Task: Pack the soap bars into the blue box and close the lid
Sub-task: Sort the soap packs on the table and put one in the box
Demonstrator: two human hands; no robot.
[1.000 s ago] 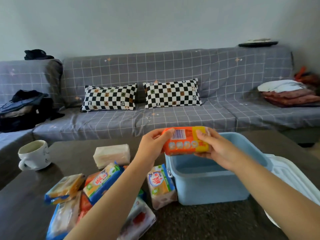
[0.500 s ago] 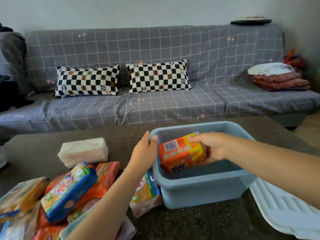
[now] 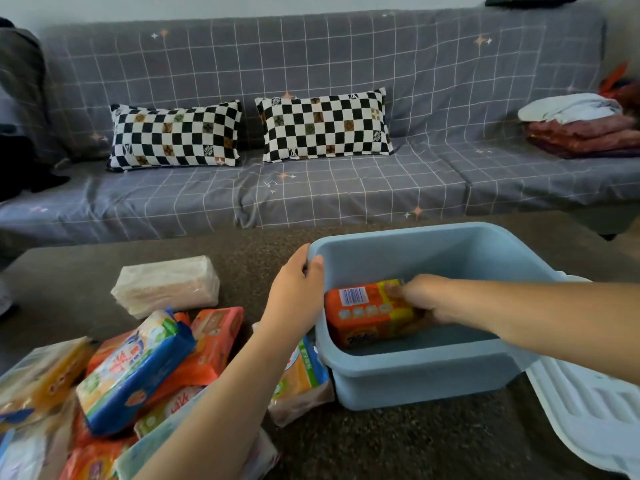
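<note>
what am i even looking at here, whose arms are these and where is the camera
There is no machine: these are a person's two bare arms, filmed by a wide-angle camera worn on their head, looking forward and down. The left hand grips the rim of the blue box, which stands on a dark table. The right hand reaches inside the box and holds an orange soap bar, low in the box. More wrapped soap bars lie in a pile on the table to the left. The box's white lid lies to its right. Behind is a grey sofa with two checkered pillows.
</note>
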